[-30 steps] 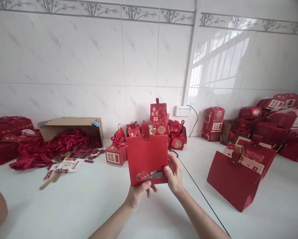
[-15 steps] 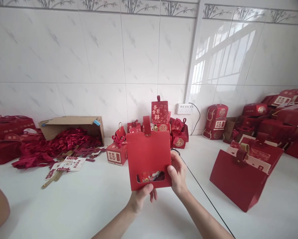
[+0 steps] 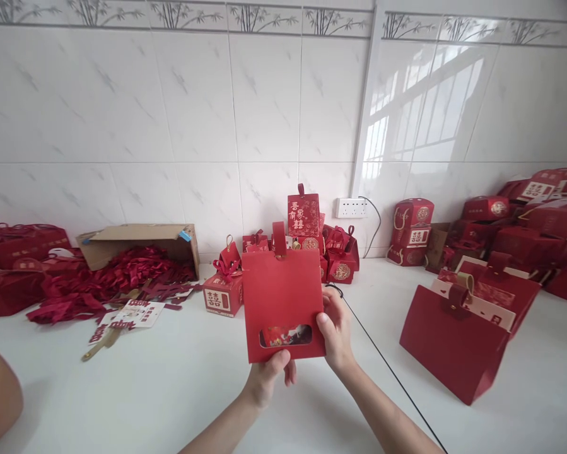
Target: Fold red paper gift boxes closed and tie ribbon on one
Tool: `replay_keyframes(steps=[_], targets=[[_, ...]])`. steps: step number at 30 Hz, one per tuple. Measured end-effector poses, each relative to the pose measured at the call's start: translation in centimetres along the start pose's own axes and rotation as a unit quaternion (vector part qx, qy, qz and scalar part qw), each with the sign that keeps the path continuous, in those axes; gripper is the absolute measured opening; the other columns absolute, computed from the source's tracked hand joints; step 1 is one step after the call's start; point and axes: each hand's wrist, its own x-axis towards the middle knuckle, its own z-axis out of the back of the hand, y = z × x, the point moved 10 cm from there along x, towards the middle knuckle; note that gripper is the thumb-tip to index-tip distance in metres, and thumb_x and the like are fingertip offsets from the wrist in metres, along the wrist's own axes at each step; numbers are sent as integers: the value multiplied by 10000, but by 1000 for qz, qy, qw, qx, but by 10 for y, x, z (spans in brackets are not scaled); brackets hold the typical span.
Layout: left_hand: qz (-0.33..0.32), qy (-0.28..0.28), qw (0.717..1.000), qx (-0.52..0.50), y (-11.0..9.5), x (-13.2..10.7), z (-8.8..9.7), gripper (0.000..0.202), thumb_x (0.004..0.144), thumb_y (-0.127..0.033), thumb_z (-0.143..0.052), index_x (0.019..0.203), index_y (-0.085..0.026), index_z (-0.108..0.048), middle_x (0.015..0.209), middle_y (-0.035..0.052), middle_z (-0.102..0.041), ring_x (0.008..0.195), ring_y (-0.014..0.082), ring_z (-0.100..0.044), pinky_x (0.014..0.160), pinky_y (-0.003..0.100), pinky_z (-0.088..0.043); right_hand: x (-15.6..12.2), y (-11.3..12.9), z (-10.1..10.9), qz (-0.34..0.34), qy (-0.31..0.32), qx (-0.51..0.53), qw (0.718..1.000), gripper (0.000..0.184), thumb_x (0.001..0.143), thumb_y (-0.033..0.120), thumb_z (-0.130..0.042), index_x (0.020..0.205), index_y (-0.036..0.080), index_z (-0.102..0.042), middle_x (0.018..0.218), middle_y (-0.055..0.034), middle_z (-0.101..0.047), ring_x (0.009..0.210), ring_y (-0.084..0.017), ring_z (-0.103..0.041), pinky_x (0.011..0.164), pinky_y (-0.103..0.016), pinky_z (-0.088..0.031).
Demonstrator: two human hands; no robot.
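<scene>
Fingers of our left hand [image 3: 265, 378] curl under the red gift box [image 3: 283, 290], the thumb against its lower front edge; our right hand [image 3: 336, 331] grips its right side, thumb in front, fingertips mostly hidden behind. We have it upright above the white table [image 3: 169, 403], its cut-out window [image 3: 286, 335] facing us, its strap [image 3: 279, 239] rising above the top edge. We judge the step in hand to be holding it up for a look; whether its top is fastened, we cannot tell. Any next move calls, we think, for support underneath and light pressure on the card walls. Beyond it stand small red boxes [image 3: 303, 217]; dark red bags [image 3: 453, 347] stand to our right, and ribbons [image 3: 132, 271] spill from a cardboard box [image 3: 132, 232] to our left.
</scene>
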Motion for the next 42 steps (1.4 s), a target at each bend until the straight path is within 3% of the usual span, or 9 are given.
replay_keyframes(steps=[9,22,29,34,36,38,40,42], targets=[[1,7,1000,8,-1,-2,-2,490,749,-608,-556,669,-130,-630,468,17,-520,426,114,-482,424,235,-365,-1,1,2,0,-8,-2,1000,412,773,600,-545,939,224,-571,721,9,-536,601,-137,-455,571,-266,-400],[-4,-1,1000,15,-1,-2,1,494,740,-617,-557,670,-132,-621,461,14,-518,422,116,-478,420,236,-363,-1,3,0,13,-5,11,1000,392,791,571,-540,983,230,-558,757,4,-572,589,-128,-439,563,-263,-388],[-17,13,1000,15,-2,-3,-1,460,771,-588,-534,703,-140,-613,475,8,-522,419,110,-477,421,232,-365,-2,3,-1,16,-1,8,1000,387,804,557,-530,995,221,-554,763,-1,-556,586,-130,-438,553,-266,-384],[-17,-8,999,27,-5,-2,1,445,742,-596,-555,757,-154,-603,496,7,-541,422,130,-491,405,245,-374,-2,4,0,16,-6,17,1000,410,792,566,-544,1017,223,-558,774,-6,-564,648,-158,-503,609,-285,-426],[-30,-47,996,73,-12,-1,9,419,743,-575,-565,685,-160,-589,536,24,-573,464,146,-521,447,270,-421,-2,-2,-2,1,-11,46,999,371,804,533,-543,1020,232,-562,855,-22,-597,733,-180,-547,685,-308,-453],[-69,-127,981,132,-29,-2,25,349,716,-514,-631,699,-167,-592,660,47,-632,615,190,-601,588,314,-497,-3,-17,-5,-46,-21,107,993,309,827,489,-511,1002,242,-574,912,-29,-623,801,-200,-574,763,-340,-462],[-122,-206,955,174,-52,-5,40,364,653,-439,-719,880,-178,-606,863,69,-664,840,246,-632,763,368,-516,-5,-40,-12,-123,-21,194,973,268,822,456,-469,922,243,-595,889,-33,-648,799,-220,-593,771,-372,-473],[-182,-226,934,210,-72,-5,43,592,583,-396,-781,1092,-198,-552,1063,98,-630,1022,289,-590,873,416,-490,-11,-59,-23,-205,-8,271,941,275,785,449,-445,851,239,-610,855,-43,-667,795,-248,-609,741,-402,-489]])
